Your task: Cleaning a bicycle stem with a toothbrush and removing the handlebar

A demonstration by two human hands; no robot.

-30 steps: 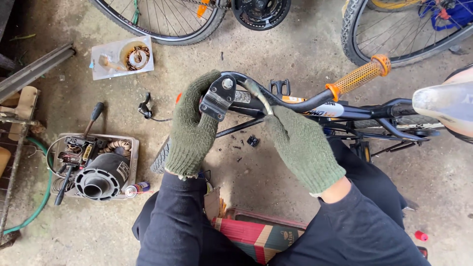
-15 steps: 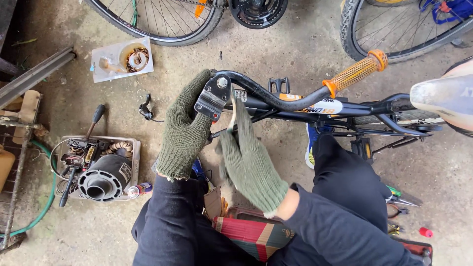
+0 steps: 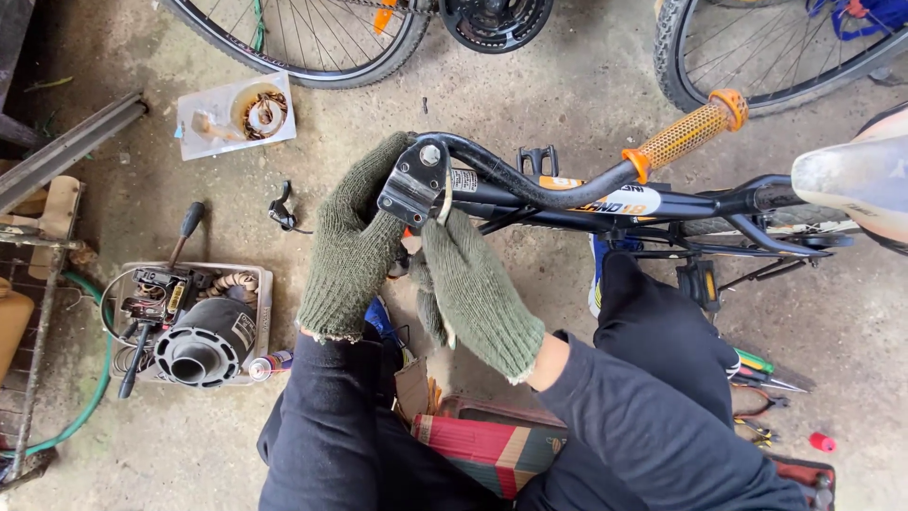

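Observation:
Both my hands wear green knit gloves. My left hand (image 3: pixel 355 241) wraps around the black stem clamp (image 3: pixel 414 185) at the end of a black bicycle handlebar (image 3: pixel 530 185). Just below and right of that clamp, my right hand (image 3: pixel 473 284) has its fingers up against the clamp's underside; whether it grips anything I cannot tell. The handlebar curves right to an orange rubber grip (image 3: pixel 683 135). The black bike frame (image 3: pixel 662 203) lies across in front of my knees, with a grey saddle (image 3: pixel 856 180) at the right edge.
A tray with a black electric motor (image 3: pixel 203 341) and wiring sits left on the concrete. A white tray with a copper coil (image 3: pixel 236 114) lies beyond it. Bicycle wheels (image 3: pixel 312 43) stand at the top. Pliers (image 3: pixel 766 378) lie right; a red box (image 3: pixel 482 445) sits between my legs.
My right hand has come down off the handlebar and moved left, under the stem clamp. My left hand stays on the clamp. The view has shifted slightly.

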